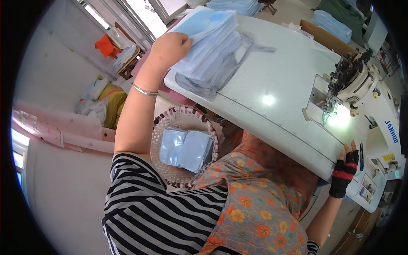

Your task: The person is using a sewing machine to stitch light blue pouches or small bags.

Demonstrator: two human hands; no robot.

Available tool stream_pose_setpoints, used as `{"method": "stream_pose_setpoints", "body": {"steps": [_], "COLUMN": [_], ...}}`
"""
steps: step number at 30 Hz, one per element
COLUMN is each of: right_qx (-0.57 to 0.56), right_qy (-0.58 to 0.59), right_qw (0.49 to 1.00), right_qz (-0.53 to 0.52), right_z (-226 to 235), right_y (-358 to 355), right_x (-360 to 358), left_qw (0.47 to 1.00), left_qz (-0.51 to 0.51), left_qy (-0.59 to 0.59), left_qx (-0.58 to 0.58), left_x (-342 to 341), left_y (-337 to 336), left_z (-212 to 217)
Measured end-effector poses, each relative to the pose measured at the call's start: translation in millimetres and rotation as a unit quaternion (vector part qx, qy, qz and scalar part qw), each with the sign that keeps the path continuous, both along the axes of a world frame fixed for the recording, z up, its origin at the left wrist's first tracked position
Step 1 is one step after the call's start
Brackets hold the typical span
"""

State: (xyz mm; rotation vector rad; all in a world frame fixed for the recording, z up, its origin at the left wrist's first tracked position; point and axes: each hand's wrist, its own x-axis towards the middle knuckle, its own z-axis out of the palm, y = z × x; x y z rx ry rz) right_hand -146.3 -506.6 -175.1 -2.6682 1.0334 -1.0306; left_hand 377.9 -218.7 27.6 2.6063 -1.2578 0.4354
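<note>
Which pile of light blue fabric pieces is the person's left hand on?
The left hand grips the tall stack of blue pieces on the white sewing table. The smaller pile lies untouched in the woven basket below the table edge.

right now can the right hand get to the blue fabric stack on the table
Probably not without a long stretch: the right hand rests at the table's near edge by the sewing machine, while the blue fabric stack lies far across, under the left hand.

Pale floor (63, 195), bright window (127, 17) — a wooden chair (127, 59) beneath it.

Garment workshop: sewing machine (355, 85), fabric stacks (212, 51)
</note>
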Motion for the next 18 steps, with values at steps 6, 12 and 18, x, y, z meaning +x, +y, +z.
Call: {"method": "stream_pose_setpoints", "body": {"steps": [6,12,18], "right_qx": [-0.016,0.06,-0.008], "right_qy": [0.017,-0.024,-0.031], "right_qw": [1.0,0.998,0.999], "right_qz": [-0.009,-0.011,0.018], "right_z": [-5.8,-9.6,17.3], "right_y": [-5.9,-6.5,13.0], "right_x": [-5.2,-8.2,15.3], "left_qw": [0.998,0.998,0.956], "left_qz": [0.006,-0.015,-0.273], "left_qy": [0.038,-0.001,-0.086], "left_qx": [-0.049,-0.059,-0.063], "left_x": [6.3,-11.9,-118.8], "left_y": [-1.6,-7.9,-53.0], "left_z": [-4.2,7.1,-30.4]}}
